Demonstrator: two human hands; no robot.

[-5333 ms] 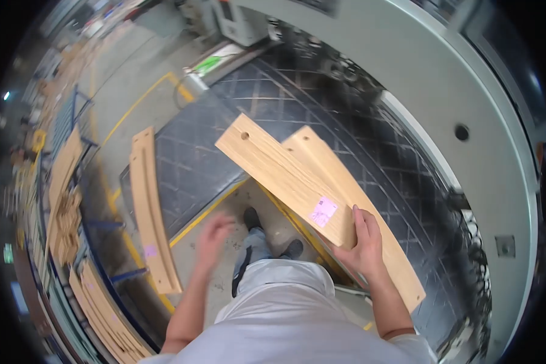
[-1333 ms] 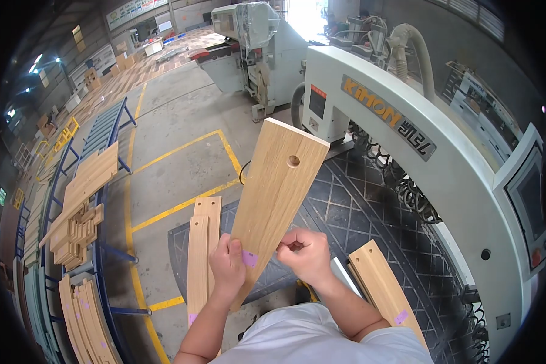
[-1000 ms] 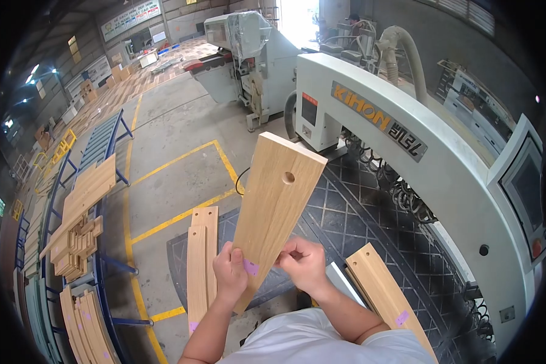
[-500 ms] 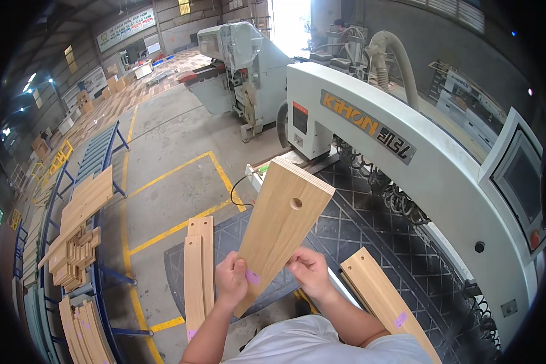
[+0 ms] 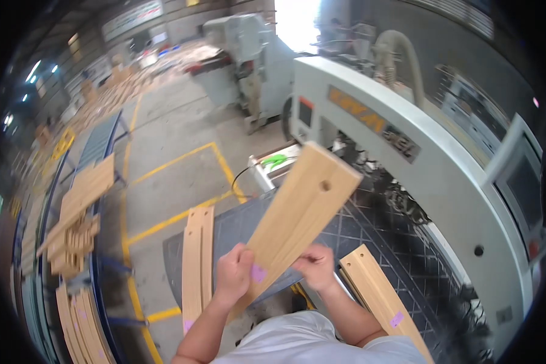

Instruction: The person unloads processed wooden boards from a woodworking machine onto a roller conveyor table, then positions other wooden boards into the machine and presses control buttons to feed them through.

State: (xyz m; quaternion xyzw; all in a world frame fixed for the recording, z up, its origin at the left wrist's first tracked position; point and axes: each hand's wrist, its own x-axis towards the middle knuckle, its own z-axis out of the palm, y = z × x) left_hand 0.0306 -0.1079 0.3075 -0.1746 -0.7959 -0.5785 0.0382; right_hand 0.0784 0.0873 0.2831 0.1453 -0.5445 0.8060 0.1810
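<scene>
A light wooden board (image 5: 300, 212) with a round hole near its far end and a pink label near its near end slants up in front of me. My left hand (image 5: 235, 270) grips its left edge beside the label. At the right edge my right hand (image 5: 317, 266) is closed, its fingertips partly behind the board. To the left, curved boards (image 5: 195, 261) lie side by side on the dark mat. Another stack of boards (image 5: 379, 297), with two holes and a pink label on top, lies to my right.
A large arched machine (image 5: 449, 145) with a screen (image 5: 522, 188) spans the right side. On the left, a blue roller conveyor (image 5: 97, 145) stands near stacked wooden pieces (image 5: 73, 242). A white tray with a green item (image 5: 276, 161) is ahead, with another machine (image 5: 242, 73) behind.
The board, earlier held in my right hand alone, is now gripped by my left hand too. Most recently its far end has swung to the right.
</scene>
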